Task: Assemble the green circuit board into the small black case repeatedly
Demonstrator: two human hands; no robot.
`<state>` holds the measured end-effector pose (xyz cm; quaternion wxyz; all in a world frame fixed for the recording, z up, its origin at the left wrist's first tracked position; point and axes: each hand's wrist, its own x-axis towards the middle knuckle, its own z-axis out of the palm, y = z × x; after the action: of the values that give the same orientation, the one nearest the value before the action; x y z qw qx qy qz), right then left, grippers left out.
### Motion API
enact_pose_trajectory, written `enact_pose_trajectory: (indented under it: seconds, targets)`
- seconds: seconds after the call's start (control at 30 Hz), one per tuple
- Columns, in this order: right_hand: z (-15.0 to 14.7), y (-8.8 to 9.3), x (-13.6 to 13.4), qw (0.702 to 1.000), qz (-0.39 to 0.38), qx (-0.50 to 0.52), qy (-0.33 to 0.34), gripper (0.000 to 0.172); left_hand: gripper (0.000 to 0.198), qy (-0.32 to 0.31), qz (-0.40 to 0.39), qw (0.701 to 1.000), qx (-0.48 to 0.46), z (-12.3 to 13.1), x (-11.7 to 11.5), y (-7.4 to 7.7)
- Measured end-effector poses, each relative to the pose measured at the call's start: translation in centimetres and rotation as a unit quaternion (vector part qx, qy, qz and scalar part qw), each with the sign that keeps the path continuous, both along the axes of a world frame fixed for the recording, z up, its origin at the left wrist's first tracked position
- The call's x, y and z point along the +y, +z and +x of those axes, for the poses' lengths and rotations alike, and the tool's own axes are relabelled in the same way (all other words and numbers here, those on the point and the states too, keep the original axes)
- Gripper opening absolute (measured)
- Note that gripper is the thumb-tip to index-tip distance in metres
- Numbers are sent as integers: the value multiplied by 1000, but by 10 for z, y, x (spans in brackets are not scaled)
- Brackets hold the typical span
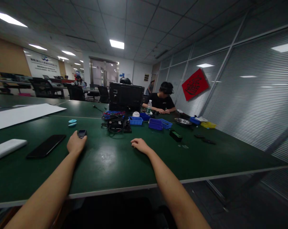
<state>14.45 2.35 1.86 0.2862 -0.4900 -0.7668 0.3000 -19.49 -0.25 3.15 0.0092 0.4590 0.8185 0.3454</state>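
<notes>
— Where is the small dark device [82,134]?
— In the left grip [75,144], at the left part of the green tabletop [105,178]. It pokes out at the far right of that hand.
— So the hand is clamped on it?
— Yes, thumb and fingers are closed around it. Its lower part is hidden, so I cannot tell whether it touches the tabletop.
— How does it look?
— Boxy and dark grey, with a greyish panel on its upper face. Any marks are too small to read.
— And the right grip [140,145]?
— Well to the right of the device, low over the tabletop, its fingers curled toward the left. I cannot tell whether thumb and fingertips meet.
— What lies nearby?
— A flat black slab [46,146] just left of the left grip, a pale blue two-piece object [72,121] on its far side, and a black box with cables [115,125] farther off, between the two hands.
</notes>
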Motion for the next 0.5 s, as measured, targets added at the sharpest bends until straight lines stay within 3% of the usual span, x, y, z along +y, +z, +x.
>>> enact_pose_trajectory:
  seconds: [0.33, 0.43, 0.5]
  targets:
    - [0, 4, -3, 1000, -3, -8, -6, 23, 57, -53, -41, 998, 14, 10, -5, 5]
    - [-1, 2, -1, 1000, -2, -7, -7, 23, 61, -122, -56, 991, -5, 26, -4, 5]
    - [-2, 0, 0, 1000, -3, -6, -10, 23, 62, -200, -62, 977, -39, 41, -3, 2]
